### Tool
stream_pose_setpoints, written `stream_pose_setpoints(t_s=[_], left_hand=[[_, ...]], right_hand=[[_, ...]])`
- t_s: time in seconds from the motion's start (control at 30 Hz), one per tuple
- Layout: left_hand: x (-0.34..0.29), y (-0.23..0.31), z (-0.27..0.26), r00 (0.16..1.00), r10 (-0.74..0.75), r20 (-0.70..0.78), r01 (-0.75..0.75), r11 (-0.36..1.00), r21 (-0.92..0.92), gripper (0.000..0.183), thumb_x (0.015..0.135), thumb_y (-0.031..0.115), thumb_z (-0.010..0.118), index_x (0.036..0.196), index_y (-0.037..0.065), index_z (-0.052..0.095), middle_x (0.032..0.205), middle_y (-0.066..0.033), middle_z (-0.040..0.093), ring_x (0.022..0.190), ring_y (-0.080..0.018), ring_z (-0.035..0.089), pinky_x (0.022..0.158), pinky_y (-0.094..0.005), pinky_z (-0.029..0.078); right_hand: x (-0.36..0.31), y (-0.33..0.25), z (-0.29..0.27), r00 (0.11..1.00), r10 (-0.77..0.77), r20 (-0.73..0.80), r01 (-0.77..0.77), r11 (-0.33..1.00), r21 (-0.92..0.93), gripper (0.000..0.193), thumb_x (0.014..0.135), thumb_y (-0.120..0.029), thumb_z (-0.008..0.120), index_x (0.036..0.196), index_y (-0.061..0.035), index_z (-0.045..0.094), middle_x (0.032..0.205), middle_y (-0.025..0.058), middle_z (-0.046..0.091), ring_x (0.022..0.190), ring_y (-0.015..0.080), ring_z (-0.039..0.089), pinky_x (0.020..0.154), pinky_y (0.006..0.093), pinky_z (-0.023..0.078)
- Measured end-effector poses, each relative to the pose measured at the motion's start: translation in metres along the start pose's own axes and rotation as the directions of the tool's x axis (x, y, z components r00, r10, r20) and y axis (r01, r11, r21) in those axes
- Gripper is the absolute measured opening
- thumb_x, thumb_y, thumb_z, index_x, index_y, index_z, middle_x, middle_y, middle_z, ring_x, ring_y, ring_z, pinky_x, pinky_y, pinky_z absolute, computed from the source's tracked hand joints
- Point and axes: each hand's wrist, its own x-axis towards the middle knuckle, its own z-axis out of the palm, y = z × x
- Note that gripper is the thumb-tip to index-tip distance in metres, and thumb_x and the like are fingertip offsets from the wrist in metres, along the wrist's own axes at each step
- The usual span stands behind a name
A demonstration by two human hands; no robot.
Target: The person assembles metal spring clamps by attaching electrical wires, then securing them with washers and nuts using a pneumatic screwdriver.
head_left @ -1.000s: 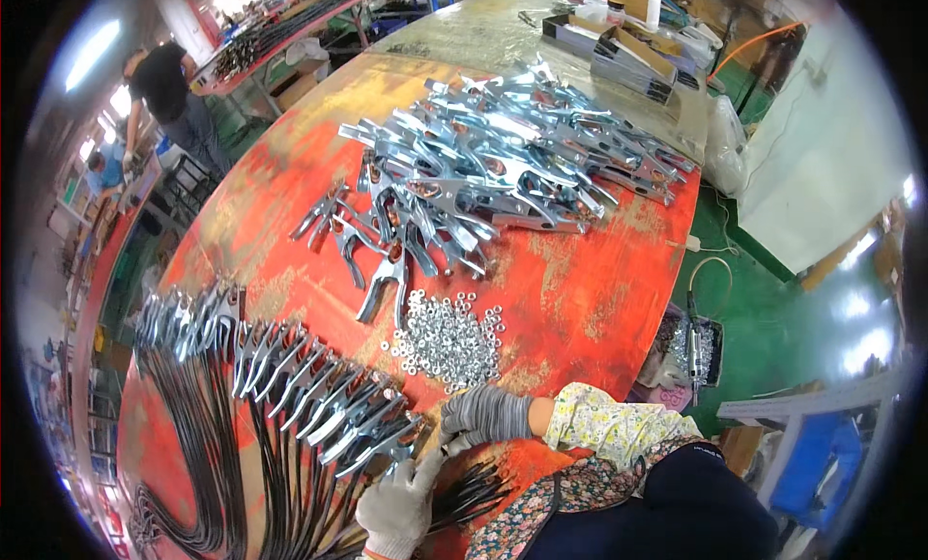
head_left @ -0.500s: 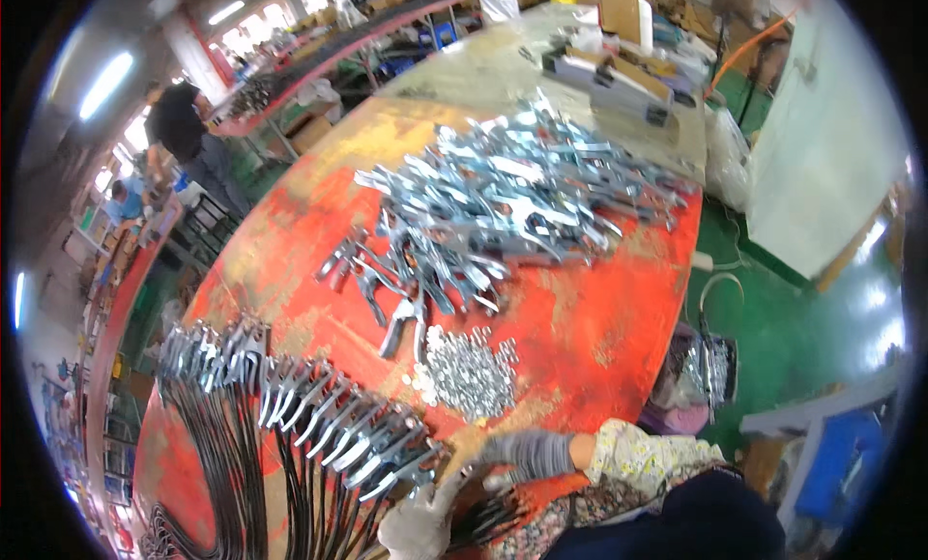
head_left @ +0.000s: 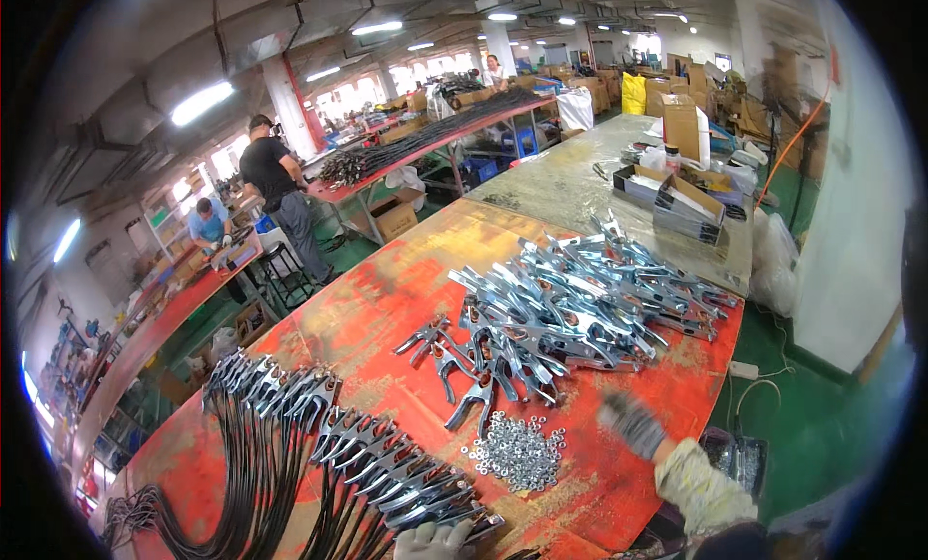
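My left hand [head_left: 431, 542], in a white glove, shows only at the lower edge. It rests against the near end of a row of metal clamps on black cables [head_left: 387, 468]; its grip is hidden. My right hand [head_left: 633, 425], in a grey glove, is blurred and raised above the red table [head_left: 377, 309], to the right of a small heap of silver nuts [head_left: 517, 451]. Whether it holds anything I cannot tell. A big pile of loose silver clamps [head_left: 580, 304] lies beyond it, with a few single clamps [head_left: 454, 362] spread in front.
Open cardboard boxes [head_left: 681, 198] stand at the far end of the table. A second long bench with cables [head_left: 425, 140] runs on the left, with people at work [head_left: 280, 202] beside it. Green floor [head_left: 802, 415] and a power strip [head_left: 744, 370] lie to the right.
My head has tilted up, so more of the hall shows. My right hand has left the cabled clamps by my left hand and swung up to the right, past the nuts.
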Motion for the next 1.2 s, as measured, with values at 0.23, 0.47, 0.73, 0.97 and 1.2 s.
stream_pose_setpoints(t_s=[0.23, 0.47, 0.73, 0.97, 1.2], left_hand=[[0.000, 0.008, 0.022, 0.949, 0.087, -0.302, -0.044, 0.988, 0.147, 0.053, 0.079, 0.040, 0.063, 0.126, 0.017, 0.056, 0.126, -0.0054, 0.052, 0.114, -0.0277, 0.050, 0.099, -0.0496, 0.038], [0.001, -0.006, 0.037, 0.953, 0.061, -0.297, -0.018, 0.989, 0.145, 0.064, 0.074, 0.048, 0.065, 0.127, 0.013, 0.055, 0.126, -0.0055, 0.055, 0.114, -0.0260, 0.050, 0.101, -0.0475, 0.036], [-0.026, -0.048, -0.027, 0.977, -0.211, -0.042, 0.203, 0.969, -0.142, 0.039, 0.072, 0.029, 0.073, 0.107, 0.013, 0.064, 0.098, -0.0068, 0.065, 0.091, -0.0285, 0.061, 0.082, -0.0407, 0.048], [-0.119, -0.087, -0.006, 0.895, -0.356, 0.270, 0.418, 0.881, -0.222, 0.013, 0.079, 0.014, 0.066, 0.092, 0.013, 0.065, 0.080, -0.0066, 0.066, 0.074, -0.0295, 0.064, 0.066, -0.0417, 0.050], [-0.098, -0.087, -0.008, 0.793, -0.161, 0.587, 0.265, 0.960, -0.095, 0.018, 0.087, 0.024, 0.054, 0.100, 0.022, 0.066, 0.085, -0.0008, 0.067, 0.084, -0.0232, 0.067, 0.067, -0.0379, 0.053]], right_hand=[[0.075, 0.128, -0.051, 0.913, 0.140, -0.382, -0.205, 0.969, -0.136, 0.049, 0.082, -0.020, 0.067, 0.127, -0.0094, 0.052, 0.113, 0.0166, 0.060, 0.106, 0.0293, 0.057, 0.090, 0.0432, 0.046], [0.088, 0.178, -0.070, 0.971, 0.132, -0.197, -0.181, 0.950, -0.256, 0.034, 0.085, -0.016, 0.065, 0.117, -0.0050, 0.058, 0.088, 0.0094, 0.068, 0.078, 0.0239, 0.063, 0.072, 0.0385, 0.048], [-0.035, 0.255, -0.252, 0.993, 0.052, -0.110, -0.069, 0.986, -0.154, 0.034, 0.090, -0.012, 0.059, 0.122, -0.0010, 0.055, 0.101, 0.0122, 0.065, 0.088, 0.0252, 0.062, 0.081, 0.0371, 0.049], [-0.090, 0.129, -0.206, 0.912, -0.010, -0.410, -0.016, 0.998, -0.061, 0.035, 0.094, -0.008, 0.054, 0.127, 0.0026, 0.052, 0.113, 0.0147, 0.062, 0.097, 0.0264, 0.062, 0.089, 0.0359, 0.049], [-0.096, 0.064, -0.156, 0.912, 0.092, -0.400, -0.134, 0.988, -0.079, 0.034, 0.097, -0.012, 0.051, 0.129, 0.0016, 0.051, 0.134, 0.0144, 0.050, 0.111, 0.0236, 0.056, 0.093, 0.0350, 0.050]])
